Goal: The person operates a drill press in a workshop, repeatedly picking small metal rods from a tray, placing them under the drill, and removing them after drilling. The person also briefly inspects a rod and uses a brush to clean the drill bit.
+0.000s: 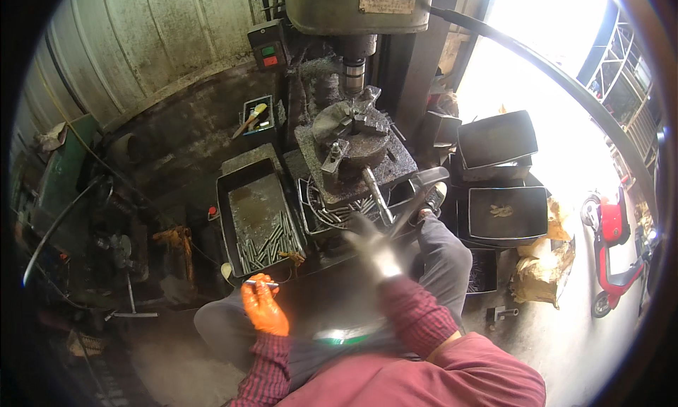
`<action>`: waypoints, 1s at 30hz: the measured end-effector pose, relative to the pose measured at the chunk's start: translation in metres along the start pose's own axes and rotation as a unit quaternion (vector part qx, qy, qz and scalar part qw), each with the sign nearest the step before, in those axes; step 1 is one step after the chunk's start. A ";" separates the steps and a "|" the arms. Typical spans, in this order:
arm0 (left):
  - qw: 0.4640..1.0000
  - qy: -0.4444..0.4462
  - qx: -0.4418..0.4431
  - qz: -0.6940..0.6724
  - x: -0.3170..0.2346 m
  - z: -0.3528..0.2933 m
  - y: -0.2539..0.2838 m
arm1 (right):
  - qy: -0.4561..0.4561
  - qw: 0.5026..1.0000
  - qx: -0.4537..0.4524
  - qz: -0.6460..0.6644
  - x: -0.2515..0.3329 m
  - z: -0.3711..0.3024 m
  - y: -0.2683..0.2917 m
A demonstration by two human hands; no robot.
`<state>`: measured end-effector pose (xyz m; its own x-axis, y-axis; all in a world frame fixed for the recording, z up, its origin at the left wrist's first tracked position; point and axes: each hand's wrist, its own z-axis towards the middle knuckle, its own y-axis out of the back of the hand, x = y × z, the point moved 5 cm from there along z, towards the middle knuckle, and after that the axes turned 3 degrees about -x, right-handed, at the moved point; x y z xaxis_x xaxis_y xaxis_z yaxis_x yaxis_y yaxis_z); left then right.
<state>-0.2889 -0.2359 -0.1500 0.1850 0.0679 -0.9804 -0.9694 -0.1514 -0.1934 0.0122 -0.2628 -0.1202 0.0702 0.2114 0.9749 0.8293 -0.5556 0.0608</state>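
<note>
My left hand, in an orange glove, is closed on a short metal rod beside the near edge of a dark tray. Several metal rods lie at that tray's near end. My right hand, in a greyish glove, is smeared by motion, and its fingers cannot be made out. It is nearest to a metal handle bar that sticks out from a round clamping chuck on the drill press table. Above that chuck stands the drill spindle. I cannot tell whether the right hand touches the bar.
A second tray with curved shavings or rods sits under the machine table. A brush lies on a small box at the back. Dark bins are stacked on the right, and a red scooter stands farther out. A switch box hangs at the back.
</note>
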 end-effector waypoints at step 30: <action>0.939 -0.076 0.327 0.072 -0.050 0.226 -0.379 | 0.104 0.985 -0.056 0.126 0.026 -0.018 0.155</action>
<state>0.0324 0.0412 -0.0188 0.0668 0.2400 -0.9685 -0.8837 0.4649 0.0543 0.1328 -0.3583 -0.0816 0.1414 -0.1082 0.9840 0.7322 -0.6575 -0.1775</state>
